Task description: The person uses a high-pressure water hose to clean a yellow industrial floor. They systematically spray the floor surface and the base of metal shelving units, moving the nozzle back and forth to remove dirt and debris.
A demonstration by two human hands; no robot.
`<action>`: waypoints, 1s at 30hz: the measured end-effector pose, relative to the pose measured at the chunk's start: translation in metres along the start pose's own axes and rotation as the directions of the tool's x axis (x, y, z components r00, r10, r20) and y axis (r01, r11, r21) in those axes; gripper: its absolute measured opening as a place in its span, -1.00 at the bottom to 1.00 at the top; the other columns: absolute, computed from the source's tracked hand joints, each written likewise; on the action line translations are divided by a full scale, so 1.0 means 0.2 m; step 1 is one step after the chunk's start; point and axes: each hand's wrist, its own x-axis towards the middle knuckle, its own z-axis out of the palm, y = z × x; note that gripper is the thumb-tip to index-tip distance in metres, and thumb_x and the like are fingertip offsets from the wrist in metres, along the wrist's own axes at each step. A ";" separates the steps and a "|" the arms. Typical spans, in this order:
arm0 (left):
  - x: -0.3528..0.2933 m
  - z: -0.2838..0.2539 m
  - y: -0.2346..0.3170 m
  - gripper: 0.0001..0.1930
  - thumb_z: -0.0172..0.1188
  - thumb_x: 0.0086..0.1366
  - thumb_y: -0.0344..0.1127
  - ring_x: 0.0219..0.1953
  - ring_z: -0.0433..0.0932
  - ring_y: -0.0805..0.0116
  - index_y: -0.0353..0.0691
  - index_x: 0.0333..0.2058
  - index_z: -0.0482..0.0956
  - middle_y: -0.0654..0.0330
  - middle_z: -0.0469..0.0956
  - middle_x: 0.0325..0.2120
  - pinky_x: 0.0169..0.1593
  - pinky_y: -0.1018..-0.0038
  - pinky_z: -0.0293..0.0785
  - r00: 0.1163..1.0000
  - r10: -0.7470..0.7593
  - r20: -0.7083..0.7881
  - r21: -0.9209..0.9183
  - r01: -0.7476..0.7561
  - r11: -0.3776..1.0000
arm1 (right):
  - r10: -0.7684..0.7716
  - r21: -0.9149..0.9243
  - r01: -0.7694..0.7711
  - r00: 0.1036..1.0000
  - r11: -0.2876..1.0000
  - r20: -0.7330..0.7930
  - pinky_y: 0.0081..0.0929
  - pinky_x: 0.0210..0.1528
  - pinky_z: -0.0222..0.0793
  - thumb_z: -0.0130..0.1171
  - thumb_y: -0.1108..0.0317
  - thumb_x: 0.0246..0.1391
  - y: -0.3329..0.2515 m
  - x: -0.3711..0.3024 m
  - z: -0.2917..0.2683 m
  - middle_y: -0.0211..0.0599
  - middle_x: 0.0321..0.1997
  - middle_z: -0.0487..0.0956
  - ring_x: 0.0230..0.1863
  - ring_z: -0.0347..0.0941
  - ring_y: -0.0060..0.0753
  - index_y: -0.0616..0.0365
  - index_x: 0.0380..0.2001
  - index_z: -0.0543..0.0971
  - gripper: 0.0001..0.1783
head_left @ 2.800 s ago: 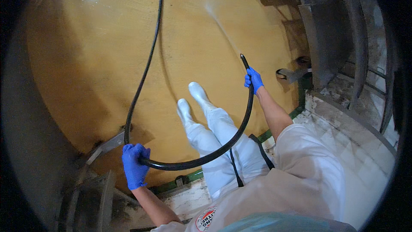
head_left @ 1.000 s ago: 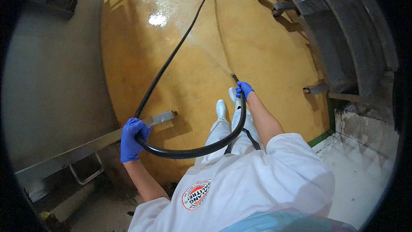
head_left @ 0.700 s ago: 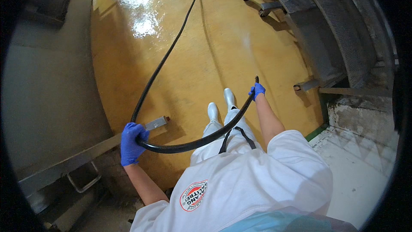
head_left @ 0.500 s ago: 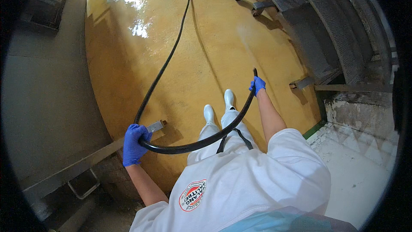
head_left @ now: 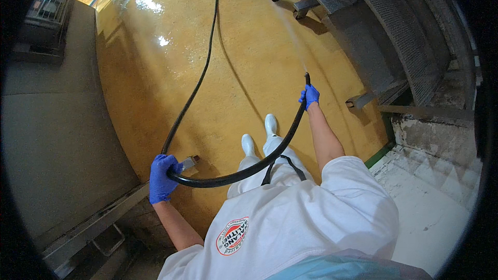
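A black hose (head_left: 228,179) curves in front of my body from one hand to the other. My left hand (head_left: 164,177), in a blue glove, is closed around it at the lower left. From there the hose runs away across the floor to the top edge. My right hand (head_left: 309,96), also blue-gloved, grips the hose just behind its tip. A thin jet of water (head_left: 293,38) leaves the tip, pointing forward and slightly left toward the wheeled metal frame (head_left: 295,1).
Yellow floor (head_left: 161,83) stretches ahead, wet and shiny at the upper left. A grey metal panel (head_left: 57,124) borders the left side. Stepped metal structure with mesh treads (head_left: 399,26) stands at right, above a white ledge (head_left: 430,197). My white boots (head_left: 271,124) are on the floor.
The water jet shows more clearly and reaches nearer the casters. My view has shifted slightly, and the hose's far stretch appears further left. Both hands keep their grip.
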 end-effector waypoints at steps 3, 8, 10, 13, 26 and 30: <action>0.09 0.02 0.06 -0.79 0.20 -0.23 -0.51 -0.58 0.30 0.08 -0.22 -0.72 0.28 0.09 0.27 -0.76 -0.45 0.35 0.19 1.000 -0.018 -0.001 -0.006 0.018 1.000 | 0.024 0.064 -0.017 0.995 0.998 -0.097 -0.46 -0.84 0.12 -0.06 0.31 0.09 -0.06 0.09 -0.04 -0.42 -0.77 0.26 -0.83 0.16 -0.50 -0.04 -0.44 0.32 -0.93; 0.23 0.06 0.20 -0.78 0.20 -0.22 -0.51 -0.58 0.30 0.09 -0.22 -0.72 0.28 0.10 0.27 -0.76 -0.45 0.36 0.19 0.999 -0.034 0.000 0.020 0.034 0.999 | -0.009 0.014 0.009 1.000 1.000 0.005 -0.47 -0.82 0.13 -0.07 0.30 0.11 -0.26 0.25 -0.06 -0.43 -0.76 0.28 -0.82 0.18 -0.50 -0.04 -0.42 0.31 -0.93; 0.29 0.09 0.25 -0.78 0.21 -0.21 -0.51 -0.58 0.30 0.09 -0.22 -0.72 0.28 0.10 0.27 -0.76 -0.45 0.36 0.20 0.999 -0.046 0.010 -0.003 0.046 0.999 | -0.037 -0.001 0.037 0.999 0.999 0.006 -0.47 -0.82 0.13 -0.06 0.30 0.11 -0.35 0.33 -0.06 -0.43 -0.76 0.27 -0.83 0.18 -0.50 -0.03 -0.40 0.33 -0.95; 0.37 0.13 0.33 -0.76 0.22 -0.19 -0.50 -0.58 0.30 0.09 -0.21 -0.72 0.27 0.10 0.27 -0.76 -0.45 0.35 0.20 0.998 -0.061 0.013 -0.029 0.062 0.998 | -0.083 0.046 0.085 0.995 0.995 -0.053 -0.47 -0.83 0.12 -0.05 0.30 0.12 -0.45 0.41 -0.04 -0.43 -0.77 0.27 -0.83 0.18 -0.50 -0.03 -0.37 0.35 -0.95; 0.81 0.19 0.29 -0.76 0.26 -0.20 -0.50 -0.59 0.28 0.08 -0.24 -0.70 0.30 0.06 0.30 -0.74 -0.48 0.34 0.18 0.998 -0.035 -0.059 -0.104 0.028 0.994 | -0.180 0.079 0.182 0.983 0.980 -0.026 -0.48 -0.88 0.09 -0.04 0.35 0.08 -0.85 0.60 0.25 -0.44 -0.78 0.24 -0.88 0.13 -0.53 -0.01 -0.45 0.32 -0.93; 1.04 0.18 0.14 -0.76 0.26 -0.19 -0.51 -0.59 0.29 0.05 -0.26 -0.69 0.31 0.05 0.32 -0.73 -0.49 0.34 0.18 0.999 -0.019 -0.046 -0.106 0.014 0.994 | -0.227 0.088 0.230 0.973 0.969 -0.047 -0.48 -0.85 0.15 -0.05 0.35 0.10 -0.91 0.68 0.38 -0.46 -0.76 0.25 -0.85 0.14 -0.54 -0.01 -0.41 0.37 -0.97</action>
